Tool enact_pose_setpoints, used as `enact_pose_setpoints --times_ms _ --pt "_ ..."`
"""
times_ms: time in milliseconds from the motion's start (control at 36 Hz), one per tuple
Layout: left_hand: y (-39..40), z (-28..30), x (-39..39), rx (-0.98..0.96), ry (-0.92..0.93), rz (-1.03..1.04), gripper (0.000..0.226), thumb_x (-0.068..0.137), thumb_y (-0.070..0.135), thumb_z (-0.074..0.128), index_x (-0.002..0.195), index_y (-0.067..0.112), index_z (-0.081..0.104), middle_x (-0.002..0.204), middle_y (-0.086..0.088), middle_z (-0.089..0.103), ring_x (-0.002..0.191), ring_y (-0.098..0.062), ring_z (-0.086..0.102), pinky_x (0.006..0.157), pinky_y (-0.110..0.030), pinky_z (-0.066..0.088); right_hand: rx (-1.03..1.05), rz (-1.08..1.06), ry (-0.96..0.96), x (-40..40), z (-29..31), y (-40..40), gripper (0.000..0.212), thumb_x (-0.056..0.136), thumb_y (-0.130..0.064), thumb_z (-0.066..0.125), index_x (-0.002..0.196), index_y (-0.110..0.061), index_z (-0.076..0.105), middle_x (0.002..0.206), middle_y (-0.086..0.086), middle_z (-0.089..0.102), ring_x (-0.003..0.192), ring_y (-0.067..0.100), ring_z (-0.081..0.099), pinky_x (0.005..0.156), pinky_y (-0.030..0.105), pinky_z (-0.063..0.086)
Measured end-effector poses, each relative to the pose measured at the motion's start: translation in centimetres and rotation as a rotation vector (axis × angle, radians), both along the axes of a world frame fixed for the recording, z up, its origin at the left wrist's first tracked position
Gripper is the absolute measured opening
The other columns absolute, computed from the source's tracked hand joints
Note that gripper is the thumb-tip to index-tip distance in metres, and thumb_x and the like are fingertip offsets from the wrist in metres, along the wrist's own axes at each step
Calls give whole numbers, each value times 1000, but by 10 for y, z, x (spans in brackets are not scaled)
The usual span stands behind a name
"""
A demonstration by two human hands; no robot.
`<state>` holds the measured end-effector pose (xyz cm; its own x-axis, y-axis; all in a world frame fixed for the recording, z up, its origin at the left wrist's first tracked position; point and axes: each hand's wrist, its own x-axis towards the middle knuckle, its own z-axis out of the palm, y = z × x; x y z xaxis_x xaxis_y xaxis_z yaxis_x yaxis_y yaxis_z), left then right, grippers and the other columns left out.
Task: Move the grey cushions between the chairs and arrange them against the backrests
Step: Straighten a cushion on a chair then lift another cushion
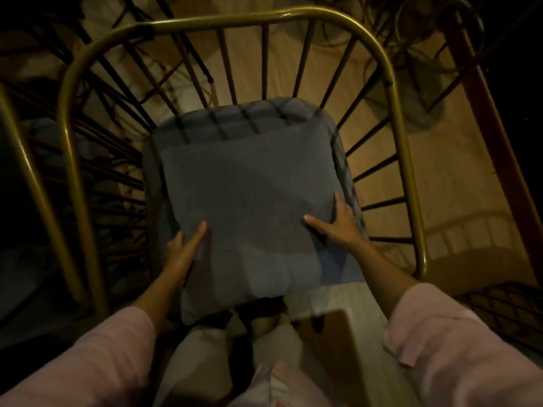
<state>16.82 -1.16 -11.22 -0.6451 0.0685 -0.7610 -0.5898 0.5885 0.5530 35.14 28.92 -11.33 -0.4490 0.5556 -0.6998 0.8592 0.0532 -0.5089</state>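
Note:
A square grey cushion (246, 201) fills the middle of the view, held over the padded seat (244, 116) of a chair with a curved gold frame (241, 17) and thin dark spokes. My left hand (183, 248) grips the cushion's lower left edge, thumb on top. On the lower right side, my right hand (338, 224) holds the cushion with thumb and fingers spread over its face. The cushion's near edge hangs past the seat toward my legs. The picture is dim and slightly blurred.
A second gold-framed chair (35, 183) stands close on the left. Wooden floor (440, 160) shows through the spokes. A dark red post (482, 113) rises at the right. A pale wooden box or stool (338, 312) sits beside my right knee.

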Motion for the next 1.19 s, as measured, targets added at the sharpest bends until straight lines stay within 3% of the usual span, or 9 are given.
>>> enact_pose_setpoints --times_ms 83,167,278,444,556,667,917,1083,1194 --pt "10 3 10 -76 6 -46 97 78 60 70 153 21 25 159 -10 22 143 -32 32 117 -42 30 -39 56 -182 5 -14 -8 141 55 -84 69 154 -34 -17 166 7 -15 152 39 -7 120 61 11" --pt "15 3 19 -59 -3 -32 96 79 59 67 154 22 19 160 -9 11 144 -31 29 115 -41 30 -29 80 -229 3 -13 -8 137 60 -81 68 153 -35 -22 165 10 -17 151 44 -6 120 62 9" --pt "6 15 13 20 1 -33 91 79 57 69 153 24 27 158 -9 22 143 -29 31 116 -41 31 -26 35 -225 -5 -1 -10 133 63 -80 66 156 -29 -13 166 15 -8 151 43 3 120 59 16" --pt "-16 50 -8 75 28 49 79 92 21 66 153 8 18 152 -17 39 137 -33 43 111 -40 39 224 31 -69 -15 28 -58 86 88 -56 60 149 -3 31 152 27 33 139 44 33 112 51 34" --pt "-38 87 -29 66 110 143 76 92 21 65 153 7 21 153 -19 37 138 -33 41 110 -39 37 247 186 -51 -45 51 -107 82 91 -51 60 154 -12 24 162 20 19 148 41 19 116 57 26" --pt "-75 126 -59 129 232 229 69 91 14 65 149 6 29 148 -21 43 133 -32 48 105 -36 40 245 351 63 -105 81 -158 79 93 -43 63 155 -15 23 165 17 12 149 39 17 117 53 23" --pt "-228 216 -149 116 696 326 42 95 9 59 135 4 50 137 -15 55 124 -27 55 106 -43 47 122 600 394 -278 172 -296 76 92 -35 66 153 -13 26 158 14 31 144 34 32 115 48 32" --pt "-331 276 -212 171 1058 340 30 93 8 61 121 14 58 114 -5 65 95 -3 65 88 -18 52 130 719 562 -376 234 -400 70 90 -23 71 147 -4 36 148 17 47 137 30 43 103 23 33" --pt "-401 294 -257 158 1137 434 26 94 6 59 118 16 57 112 -4 62 94 0 61 87 -10 48 104 743 615 -434 263 -464 73 91 -37 67 150 -11 34 151 14 45 139 29 42 112 36 36"
